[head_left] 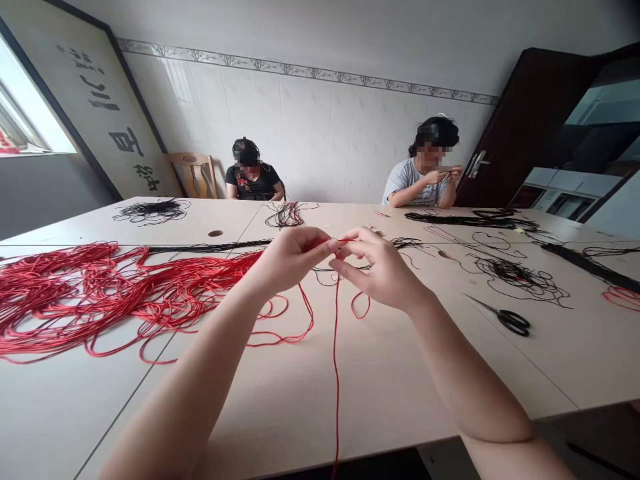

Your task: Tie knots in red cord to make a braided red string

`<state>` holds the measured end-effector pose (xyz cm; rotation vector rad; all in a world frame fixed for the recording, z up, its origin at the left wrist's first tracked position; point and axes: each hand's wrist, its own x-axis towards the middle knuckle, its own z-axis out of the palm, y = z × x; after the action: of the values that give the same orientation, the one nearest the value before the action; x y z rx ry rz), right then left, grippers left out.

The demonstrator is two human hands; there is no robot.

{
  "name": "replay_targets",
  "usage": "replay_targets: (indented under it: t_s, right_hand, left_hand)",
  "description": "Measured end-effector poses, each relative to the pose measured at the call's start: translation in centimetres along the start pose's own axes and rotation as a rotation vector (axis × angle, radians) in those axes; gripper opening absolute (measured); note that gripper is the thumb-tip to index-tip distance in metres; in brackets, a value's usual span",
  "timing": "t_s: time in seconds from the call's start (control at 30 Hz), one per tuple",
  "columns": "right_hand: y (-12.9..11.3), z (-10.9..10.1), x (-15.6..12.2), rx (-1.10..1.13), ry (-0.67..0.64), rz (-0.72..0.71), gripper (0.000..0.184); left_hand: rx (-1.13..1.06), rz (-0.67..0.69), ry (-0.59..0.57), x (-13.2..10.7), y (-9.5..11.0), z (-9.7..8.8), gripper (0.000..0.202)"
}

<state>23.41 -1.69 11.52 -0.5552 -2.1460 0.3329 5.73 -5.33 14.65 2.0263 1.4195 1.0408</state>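
Note:
Both my hands meet above the middle of the table, fingertips together around a red cord. My left hand is closed, thumb and forefinger pinching the cord where it meets the other hand. My right hand is bent round the same spot, its fingers closed on the cord too. One length of the cord hangs straight down from my fingers past the table's front edge. Something small and dark shows between the fingertips, too small to name. Behind my hands, black cord and a small red loop lie on the table.
A big heap of red cord spreads over the left. Black-handled scissors lie at the right, near tangled black cord. Black bundles lie farther back. Two people sit across the table.

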Motion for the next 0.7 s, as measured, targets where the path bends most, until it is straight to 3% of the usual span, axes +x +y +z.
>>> replay_targets:
  t_s: [0.17, 0.37, 0.53, 0.7]
  right_hand:
    - [0.2, 0.0, 0.0, -0.062, -0.073, -0.009, 0.019]
    - [0.5, -0.5, 0.0, -0.141, -0.103, -0.037, 0.017]
    - [0.4, -1.4, -0.2, -0.046, -0.065, 0.014, 0.02]
    - [0.0, -2.2, -0.4, 0.074, -0.03, 0.059, 0.019]
  left_hand:
    - [0.026, 0.037, -0.061, 0.0, -0.1, 0.1, 0.032]
    - [-0.022, 0.008, 0.028, 0.2, 0.0, 0.5, 0.032]
    - [-0.218, -0.037, -0.082, -0.3, 0.8, 0.1, 0.033]
    - [-0.214, -0.006, -0.107, -0.7, 0.9, -0.2, 0.027]
